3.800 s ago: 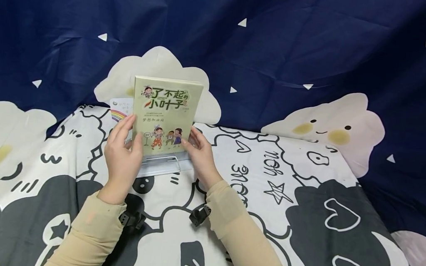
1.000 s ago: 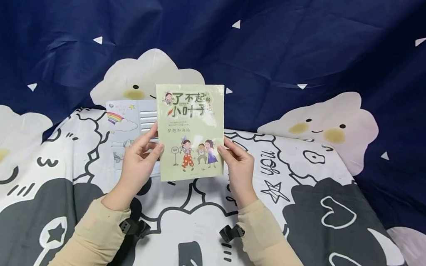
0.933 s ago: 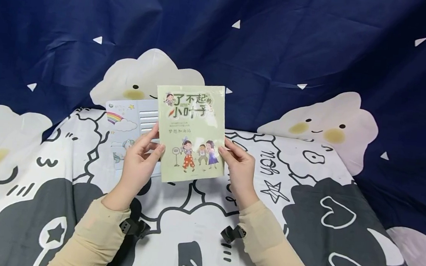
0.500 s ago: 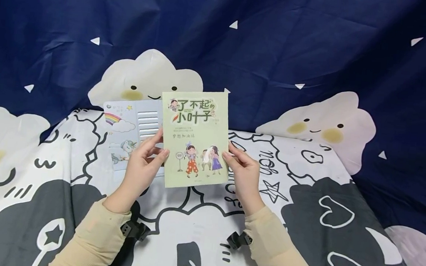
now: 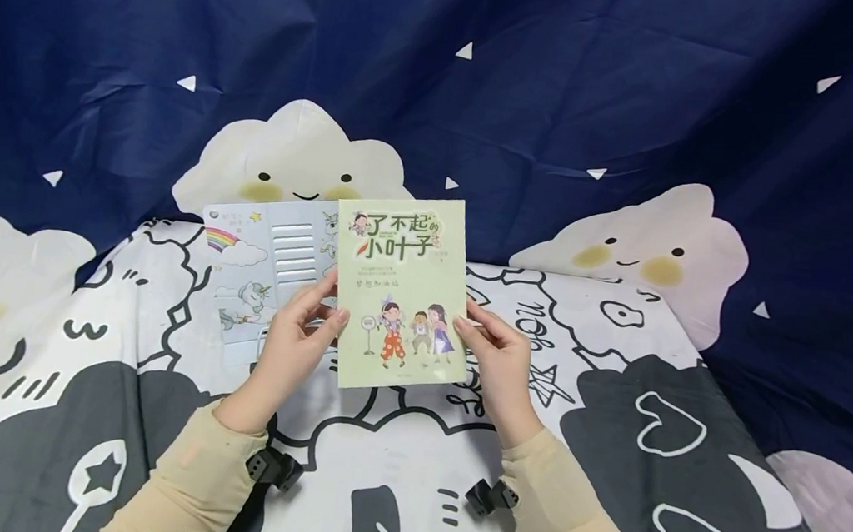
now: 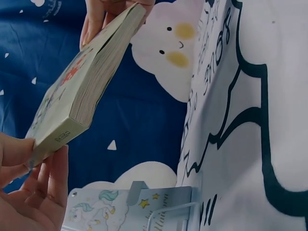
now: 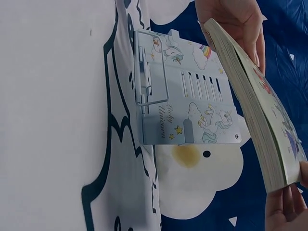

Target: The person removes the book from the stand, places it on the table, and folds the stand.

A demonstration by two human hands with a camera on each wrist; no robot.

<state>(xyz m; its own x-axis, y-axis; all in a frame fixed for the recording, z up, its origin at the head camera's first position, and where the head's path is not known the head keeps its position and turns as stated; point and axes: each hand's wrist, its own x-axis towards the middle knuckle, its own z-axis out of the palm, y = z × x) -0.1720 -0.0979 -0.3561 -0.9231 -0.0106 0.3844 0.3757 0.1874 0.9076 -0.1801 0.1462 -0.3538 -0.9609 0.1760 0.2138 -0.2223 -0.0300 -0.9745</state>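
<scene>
**Now clear of the stand, the green book is gripped in both my hands**

I pinch the green book (image 5: pixel 402 285) by its left edge with my left hand (image 5: pixel 296 339) and by its right edge with my right hand (image 5: pixel 500 357), thumbs on the front cover and fingers behind. It is up in the air, cover towards me. Nearly four seconds ago it stood against the pale blue stand (image 5: pixel 246 264), hiding most of it; since then I have brought it forward and to the right, so the stand's slots, rainbow and unicorn show.

The cover's title reads 了不起的小叶子; the smaller line beneath is blurred, and so is the print on the spine. Behind my left hand the stand rests upright on the patterned cloth (image 5: pixel 419 457), its wire bar (image 7: pixel 166 79) in front. "Unicorn" can be read on it, beside gold stars. Farther back hangs a navy backdrop (image 5: pixel 584 78) with smiling clouds (image 5: pixel 645 262).
</scene>
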